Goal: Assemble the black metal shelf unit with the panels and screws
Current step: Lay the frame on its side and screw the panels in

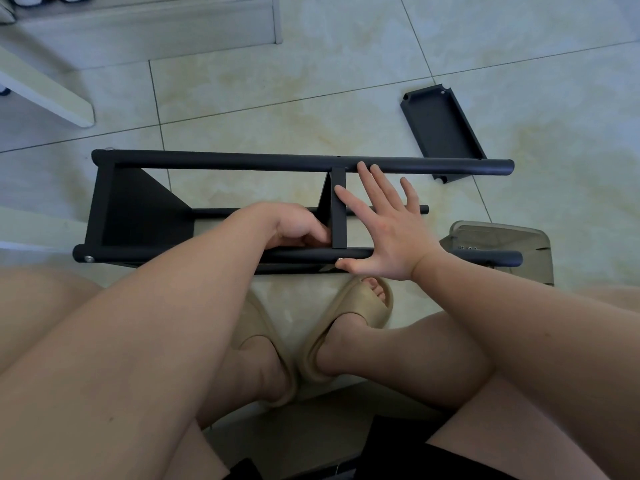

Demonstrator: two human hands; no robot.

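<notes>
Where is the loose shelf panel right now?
Head view, upper right: the loose panel lies on the floor tiles, its near end behind the right end of the far tube, beyond the right hand.

**Legible markings: none**

You had no text, label, brand, number or sign in view that could be read.
</notes>
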